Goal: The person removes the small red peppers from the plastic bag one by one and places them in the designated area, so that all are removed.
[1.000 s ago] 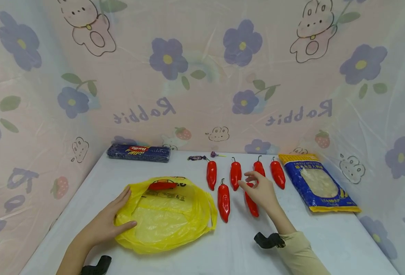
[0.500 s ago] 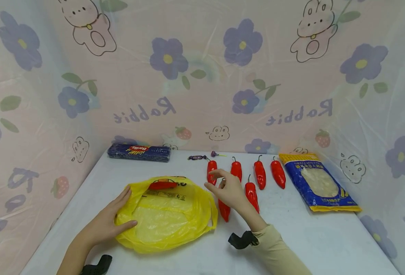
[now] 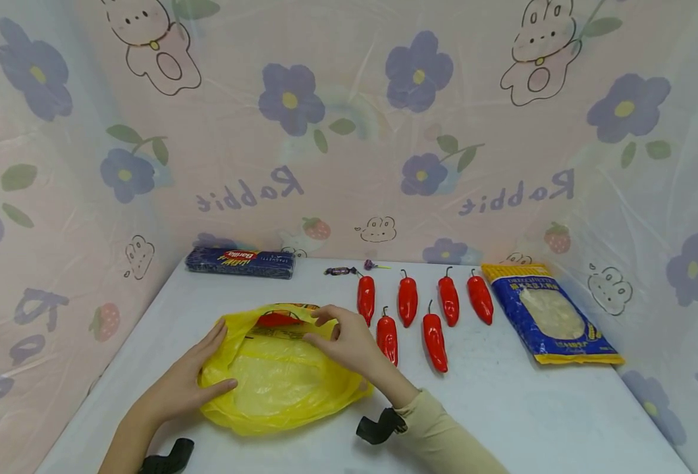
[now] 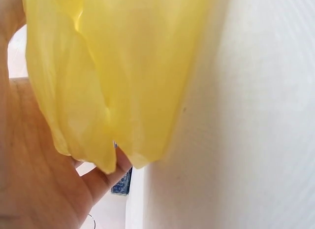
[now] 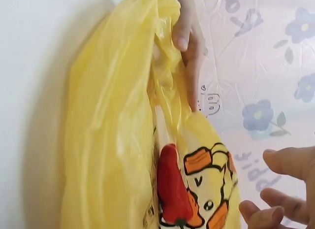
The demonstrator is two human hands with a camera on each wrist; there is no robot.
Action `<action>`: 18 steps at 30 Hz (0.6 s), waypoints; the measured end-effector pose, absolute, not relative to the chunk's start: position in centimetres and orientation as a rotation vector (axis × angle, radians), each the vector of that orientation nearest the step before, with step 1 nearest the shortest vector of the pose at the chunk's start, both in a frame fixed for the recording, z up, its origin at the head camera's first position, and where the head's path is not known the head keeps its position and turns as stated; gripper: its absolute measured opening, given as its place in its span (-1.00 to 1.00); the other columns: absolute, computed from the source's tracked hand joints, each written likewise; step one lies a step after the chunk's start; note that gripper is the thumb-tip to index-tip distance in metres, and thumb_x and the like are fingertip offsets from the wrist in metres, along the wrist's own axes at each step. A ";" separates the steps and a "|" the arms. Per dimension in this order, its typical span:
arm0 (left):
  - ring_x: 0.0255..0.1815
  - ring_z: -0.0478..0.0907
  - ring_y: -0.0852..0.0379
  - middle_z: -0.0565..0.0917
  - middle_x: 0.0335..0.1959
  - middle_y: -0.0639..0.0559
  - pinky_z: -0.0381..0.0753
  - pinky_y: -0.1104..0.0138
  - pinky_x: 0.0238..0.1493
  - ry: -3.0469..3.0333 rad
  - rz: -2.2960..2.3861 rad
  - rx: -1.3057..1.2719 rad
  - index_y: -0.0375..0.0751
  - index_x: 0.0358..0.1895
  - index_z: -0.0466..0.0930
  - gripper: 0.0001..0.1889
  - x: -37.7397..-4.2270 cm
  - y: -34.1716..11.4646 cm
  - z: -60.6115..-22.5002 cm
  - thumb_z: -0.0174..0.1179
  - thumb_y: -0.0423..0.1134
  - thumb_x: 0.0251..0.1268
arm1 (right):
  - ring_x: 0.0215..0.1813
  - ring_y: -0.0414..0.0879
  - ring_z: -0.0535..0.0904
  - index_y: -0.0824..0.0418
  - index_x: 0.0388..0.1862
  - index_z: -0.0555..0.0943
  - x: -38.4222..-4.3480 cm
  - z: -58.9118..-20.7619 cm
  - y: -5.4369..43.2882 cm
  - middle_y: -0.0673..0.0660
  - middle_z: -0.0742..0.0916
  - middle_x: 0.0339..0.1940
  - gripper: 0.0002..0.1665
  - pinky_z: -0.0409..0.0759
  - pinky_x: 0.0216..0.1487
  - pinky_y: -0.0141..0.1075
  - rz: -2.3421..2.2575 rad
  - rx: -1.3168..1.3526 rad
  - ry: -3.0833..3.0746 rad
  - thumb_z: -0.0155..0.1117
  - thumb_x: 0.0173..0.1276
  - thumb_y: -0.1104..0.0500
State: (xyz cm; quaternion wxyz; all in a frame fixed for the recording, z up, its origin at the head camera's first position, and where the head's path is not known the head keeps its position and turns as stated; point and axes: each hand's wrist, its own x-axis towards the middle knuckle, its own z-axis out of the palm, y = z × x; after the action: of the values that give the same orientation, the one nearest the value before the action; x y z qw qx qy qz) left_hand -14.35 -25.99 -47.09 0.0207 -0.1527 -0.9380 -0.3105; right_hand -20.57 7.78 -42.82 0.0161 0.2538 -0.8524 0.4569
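A yellow plastic bag (image 3: 278, 395) lies with its mouth spread toward me. My left hand (image 3: 186, 378) rests at the bag's left end, fingers extended along the back and thumb apart at the front; in the left wrist view, yellow plastic covers part of the palm. One red pepper (image 5: 172, 187) lies inside the bag, beside a printed duck face. My right hand (image 3: 346, 339) hovers over the bag's right side, fingers loosely bent, nothing between them. Several red peppers (image 3: 434, 339) lie on the table to the right of the bag, stems pointing away.
A dark blue spaghetti pack (image 3: 239, 263) lies at the back left. Behind the peppers are a wrapped candy (image 3: 340, 270) and a lollipop (image 3: 369, 264). A blue and yellow food packet (image 3: 553, 316) lies at the right. Printed curtains (image 3: 349, 164) enclose the white table (image 3: 533, 415).
My right hand has swept left from above the peppers to over the bag. The peppers on the table stay in place. My left hand has not moved.
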 end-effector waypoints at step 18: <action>0.65 0.11 -0.50 0.02 0.76 -0.22 0.22 -0.44 0.49 -2.914 -0.946 -0.463 -0.29 0.70 0.10 0.06 -14.3 -26.0 -47.2 0.40 0.20 0.33 | -0.22 -0.10 0.70 0.18 0.29 0.70 -21.8 -44.5 3.9 0.11 0.79 0.23 -0.46 0.71 -0.07 -0.31 1.248 0.857 -2.834 0.55 0.39 0.03</action>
State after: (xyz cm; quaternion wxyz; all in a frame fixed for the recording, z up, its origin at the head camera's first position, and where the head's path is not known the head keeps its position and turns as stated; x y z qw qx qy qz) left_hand -14.32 -25.99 -47.18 0.0217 -0.1495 -0.9402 -0.3051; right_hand -21.80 3.89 -44.45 -0.0360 0.2666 -0.8814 0.3882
